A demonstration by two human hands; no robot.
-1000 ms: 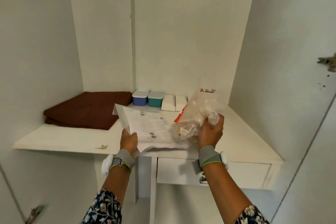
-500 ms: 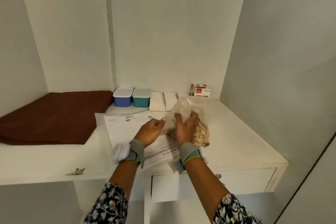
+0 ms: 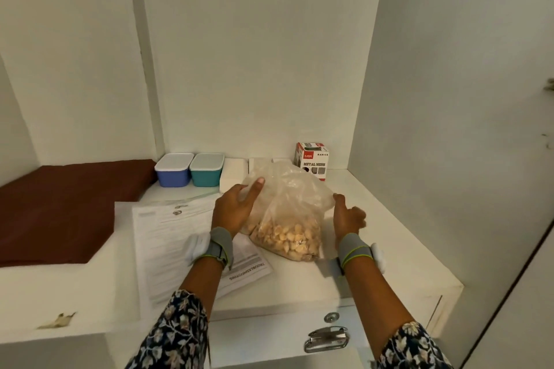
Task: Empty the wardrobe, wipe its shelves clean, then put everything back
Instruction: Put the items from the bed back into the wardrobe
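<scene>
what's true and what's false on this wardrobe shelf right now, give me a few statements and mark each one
1. The clear bag of pale pieces lies on the shelf, to the right of the papers. True.
2. The blue container stands to the right of the teal container. False: the blue one is on the left, right beside the teal one.
3. The left hand touches the bag's left side. True.
4. The red-and-white box lies on the brown cloth. False: it stands upright at the back right of the shelf, far from the cloth.
5. Both containers have their lids on. True.
</scene>
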